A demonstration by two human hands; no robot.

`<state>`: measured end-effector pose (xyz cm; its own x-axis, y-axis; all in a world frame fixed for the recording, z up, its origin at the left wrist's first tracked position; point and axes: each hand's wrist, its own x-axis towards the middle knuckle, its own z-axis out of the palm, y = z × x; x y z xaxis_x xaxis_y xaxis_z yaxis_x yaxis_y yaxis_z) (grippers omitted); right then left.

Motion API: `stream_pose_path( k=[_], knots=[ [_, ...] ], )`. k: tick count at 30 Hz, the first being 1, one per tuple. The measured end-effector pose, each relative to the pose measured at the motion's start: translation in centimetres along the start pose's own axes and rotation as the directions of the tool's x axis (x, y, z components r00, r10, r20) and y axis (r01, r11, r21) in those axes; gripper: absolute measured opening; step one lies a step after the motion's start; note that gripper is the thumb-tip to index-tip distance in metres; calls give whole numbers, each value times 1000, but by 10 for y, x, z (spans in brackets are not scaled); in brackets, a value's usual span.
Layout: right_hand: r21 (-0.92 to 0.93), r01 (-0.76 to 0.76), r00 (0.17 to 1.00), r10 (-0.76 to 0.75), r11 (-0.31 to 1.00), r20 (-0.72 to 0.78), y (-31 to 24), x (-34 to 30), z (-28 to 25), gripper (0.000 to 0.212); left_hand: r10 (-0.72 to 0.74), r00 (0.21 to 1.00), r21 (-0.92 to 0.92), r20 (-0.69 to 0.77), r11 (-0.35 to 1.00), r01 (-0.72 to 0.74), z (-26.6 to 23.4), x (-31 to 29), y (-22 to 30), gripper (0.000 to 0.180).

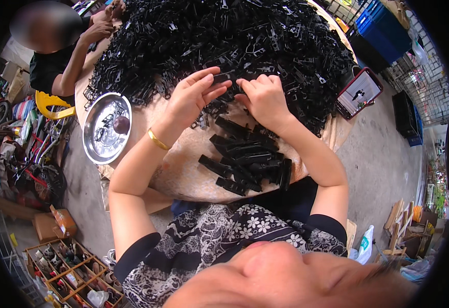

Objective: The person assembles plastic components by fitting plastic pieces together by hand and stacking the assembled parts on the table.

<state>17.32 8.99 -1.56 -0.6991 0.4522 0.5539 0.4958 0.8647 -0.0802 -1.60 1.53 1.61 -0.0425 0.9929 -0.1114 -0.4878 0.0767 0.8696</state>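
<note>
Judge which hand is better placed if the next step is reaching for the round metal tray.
Probably the left hand: it is nearer the round metal tray, which sits on that side. The right hand is farther off, with the left between them.

Both my elbows were bent and flared outward, bringing my left forearm [137, 169] and right forearm [314, 151] inward over the table [180, 177] from its near edge. My left hand [194, 96] was loosely spread, its fingers stretched out and slightly parted, pointing toward the right. My right hand [265, 100] faced it, just beside, knuckles up, with the index finger and thumb reaching left and the other fingers curled. I couldn't tell whether those fingertips gripped or only touched.
</note>
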Motion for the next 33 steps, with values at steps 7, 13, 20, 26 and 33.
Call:
stream_pose_path(
  k=[7, 13, 20, 26, 33],
  knots=[
    [175, -67, 993, 83, 982, -85, 6, 6, -11, 24, -26, 1000, 79, -9, 997, 26, -4, -2, -3, 35],
    [288, 66, 961, 17, 955, -277, 5, 13, -21, 24, -160, 986, 126, 38, 980, 154, 0, -4, -4, 35],
    [424, 78, 965, 38, 902, -258, 2, 11, -20, 19, -179, 978, 77, 112, 982, 171, -2, -4, -6, 36],
    [677, 24, 955, 184, 736, -233, -6, 12, -23, 17, -206, 970, -17, 129, 978, 209, -4, -5, -7, 34],
    [522, 148, 948, 31, 840, -318, -2, 10, -19, 22, -203, 964, -94, 170, 971, 221, -3, -6, -8, 36]
  ],
)
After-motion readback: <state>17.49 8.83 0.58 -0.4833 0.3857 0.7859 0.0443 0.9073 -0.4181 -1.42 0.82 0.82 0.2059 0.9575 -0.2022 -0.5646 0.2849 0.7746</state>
